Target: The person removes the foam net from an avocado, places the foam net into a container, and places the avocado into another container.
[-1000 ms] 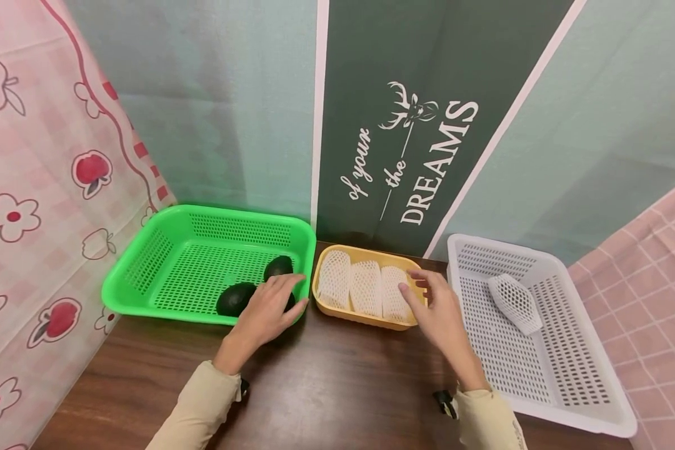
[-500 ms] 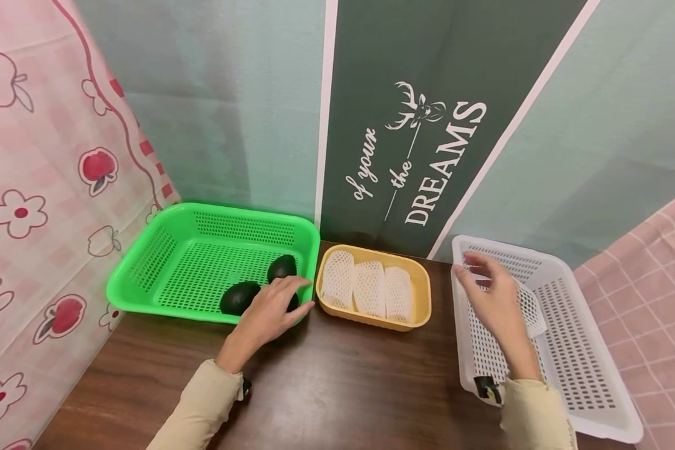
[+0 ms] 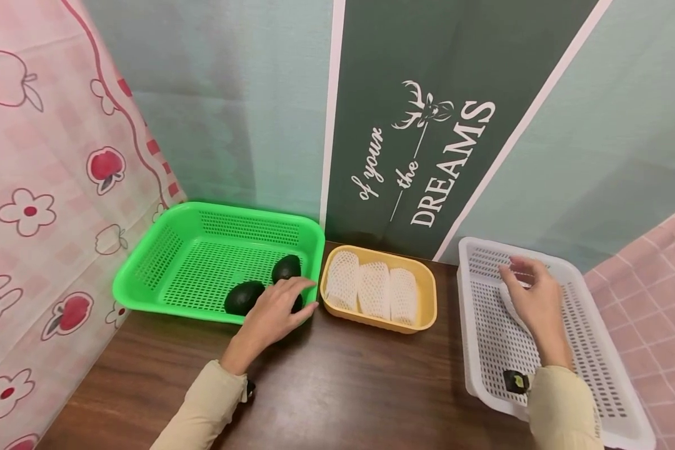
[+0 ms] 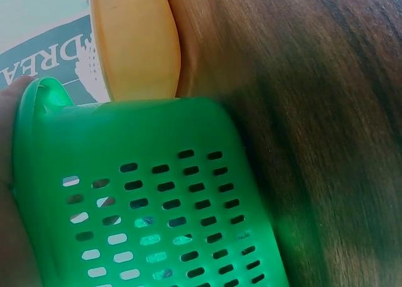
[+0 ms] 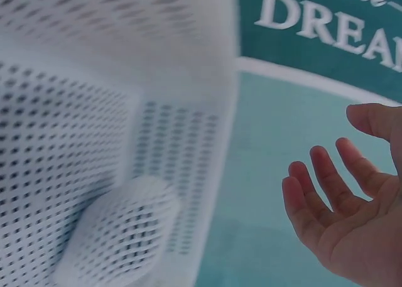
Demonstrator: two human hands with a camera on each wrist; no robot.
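Observation:
My left hand [image 3: 275,312] rests at the near right corner of the green basket [image 3: 188,265], fingers loosely bent over its rim. Two dark avocados [image 3: 244,298] lie beside it, and part of another dark shape shows under the fingers. Over the white basket [image 3: 486,331] hovers my right hand [image 3: 538,303], its fingers and thumb apart with nothing between them. Below that hand lies a white foam fruit net [image 5: 125,227], partly hidden in the head view. Whether it holds fruit I cannot tell.
Between the two baskets stands a yellow tray [image 3: 426,303] with three white foam nets [image 3: 374,290] side by side. Brown wooden table [image 3: 343,387] stretches in front. A printed cloth [image 3: 405,37] hangs behind, with pink cloths at both sides.
My right hand has moved right, from the yellow tray's right end to above the foam net in the white basket. The left hand stays at the green basket's corner. The head view has shifted slightly.

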